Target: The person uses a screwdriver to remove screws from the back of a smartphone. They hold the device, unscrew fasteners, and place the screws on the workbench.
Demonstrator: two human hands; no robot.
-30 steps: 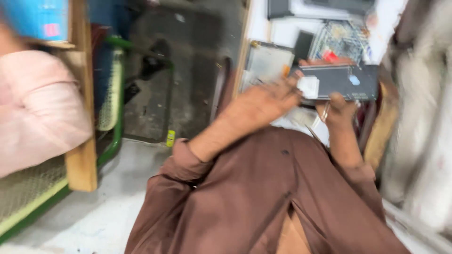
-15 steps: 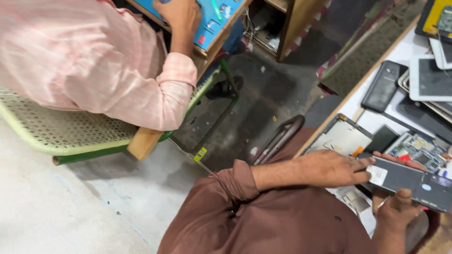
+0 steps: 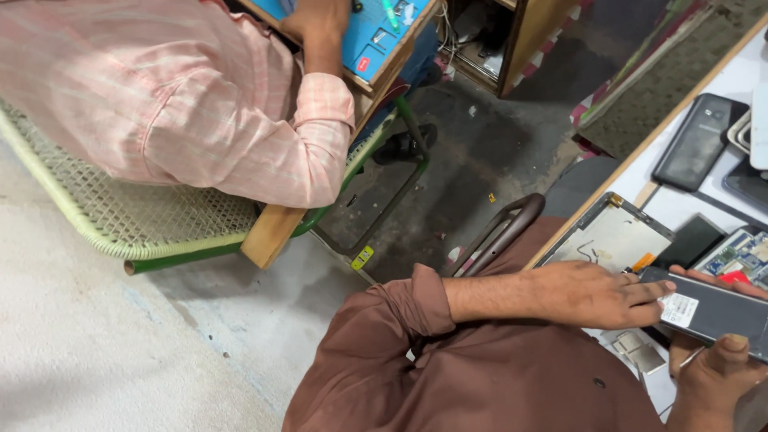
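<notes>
— At the near edge of the desk [image 3: 640,192], closest in?
— Right hand [image 3: 716,376], thumb up over the near edge of a dark phone [image 3: 712,312], fingers curled under its far side, clamped on it. A thin metal tool poking out beside the palm, too small to tell more.
— And just left of that?
— Left hand [image 3: 592,292], brown sleeve pushed up at the wrist, fingers together and stretched flat, tips pressing on the phone's left end beside a white sticker [image 3: 682,308]. Not closed around anything.
— Under and behind the phone?
— Small silver metal pieces [image 3: 636,348] on the desk below it. Behind, a grey open frame [image 3: 612,236] with an orange tab, then a green circuit board [image 3: 740,252] near the right edge.
— Farther up the desk?
— Another dark phone [image 3: 698,142], lying flat, well apart from both hands.
— Off the desk, farther still?
— Brown curved chair arm [image 3: 500,232] by the desk's edge, dusty dark floor [image 3: 480,152], then a co-worker's pink striped sleeve [image 3: 192,104] over a green mesh seat [image 3: 120,216], hand [image 3: 320,20] resting on a blue mat [image 3: 380,32] at a wooden bench.
</notes>
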